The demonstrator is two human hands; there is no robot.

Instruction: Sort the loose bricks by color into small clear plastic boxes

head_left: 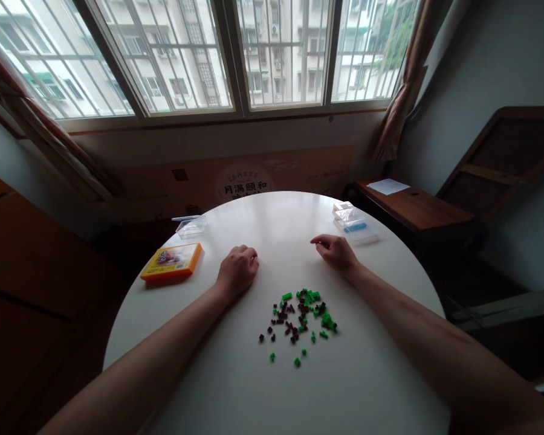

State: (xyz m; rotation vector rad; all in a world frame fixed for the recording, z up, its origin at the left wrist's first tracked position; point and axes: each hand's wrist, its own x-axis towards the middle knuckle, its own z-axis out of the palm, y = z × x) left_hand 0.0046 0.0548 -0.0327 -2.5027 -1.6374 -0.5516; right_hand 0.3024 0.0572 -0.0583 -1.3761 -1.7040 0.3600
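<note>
My left hand rests on the white round table, its fingers curled into a loose fist with no object showing in it. Across from it, my right hand also lies on the tabletop, fingers folded in and the index finger bent forward; nothing shows in its grip. Between my forearms, nearer to me, small building bricks are scattered: dark brown bricks mostly at the left and middle, green bricks mostly at the right. A few loose green pieces lie closest to me. Neither hand touches the bricks.
An orange and yellow box stands left of my left hand, with a clear plastic case behind it. Beyond my right hand is a clear case with a blue item. A wooden bench holds paper; barred windows face me.
</note>
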